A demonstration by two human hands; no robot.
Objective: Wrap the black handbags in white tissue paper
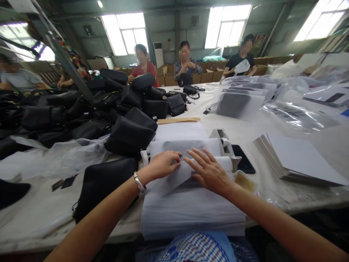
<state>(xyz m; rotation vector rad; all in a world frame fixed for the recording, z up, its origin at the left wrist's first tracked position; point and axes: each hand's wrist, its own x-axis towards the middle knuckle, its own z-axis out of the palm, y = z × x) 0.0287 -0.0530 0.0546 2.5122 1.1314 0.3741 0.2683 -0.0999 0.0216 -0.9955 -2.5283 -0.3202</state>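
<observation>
Workshop hall, bright windows [229, 25] high on the wall well beyond both grips; several co-workers [149, 71] along the far side of a pale bench [245, 134].

White paper [191, 209]: layered sheets directly under and in front of both grips, running down to the near bench edge. Dark grey shape shows through around the fingertips.

Left grip [166, 163]: half curled at a raised paper edge, thumb close to the fingers; cannot tell whether it pinches the sheet. Silver bracelet [139, 182] on that wrist. Right grip [208, 173]: unclenched, fingers spread over the upper fold, just beside the left.

Left of the left grip: one black bag [105, 182] lying near the wrist; heap of black bags [65, 112] farther out and beyond.

Right of the right grip: tape dispenser [225, 142] just past the fingertips, then dark phone [244, 160], small clear tray [247, 181] with yellowish contents near the wrist. Stack of white cards [305, 153] farther right. Translucent packages [237, 103] standing in a row beyond.
</observation>
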